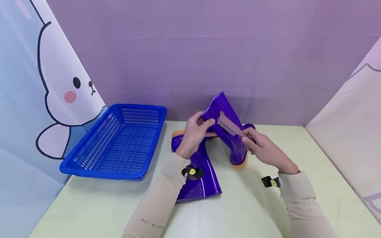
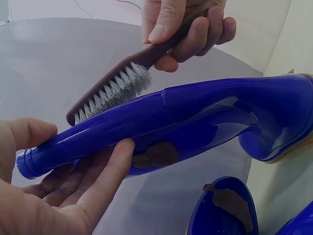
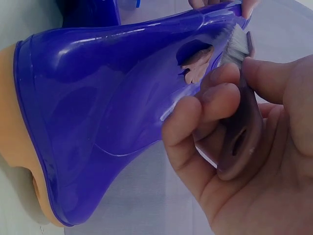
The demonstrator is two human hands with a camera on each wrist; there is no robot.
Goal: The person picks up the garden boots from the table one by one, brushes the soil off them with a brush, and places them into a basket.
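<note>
A purple rain boot (image 1: 222, 106) with a tan sole is tilted on the table, its sole end down. My left hand (image 1: 192, 132) pinches the rim of its shaft between thumb and fingers. The right hand (image 1: 263, 148) grips the handle of a brown scrub brush (image 2: 105, 88), its pale bristles (image 2: 120, 90) against the shaft. A brown patch (image 2: 157, 154) marks the boot's side, also visible as a smear (image 3: 198, 63) in the right wrist view. The second purple boot (image 1: 205, 172) lies on its side beneath my left forearm, its opening toward me.
A blue plastic basket (image 1: 140, 106) with slotted walls stands on the left of the pale table (image 1: 250, 211). Behind the boots hangs a purple cloth backdrop (image 1: 190, 59). Printed cartoon sheets (image 1: 65, 72) flank the table.
</note>
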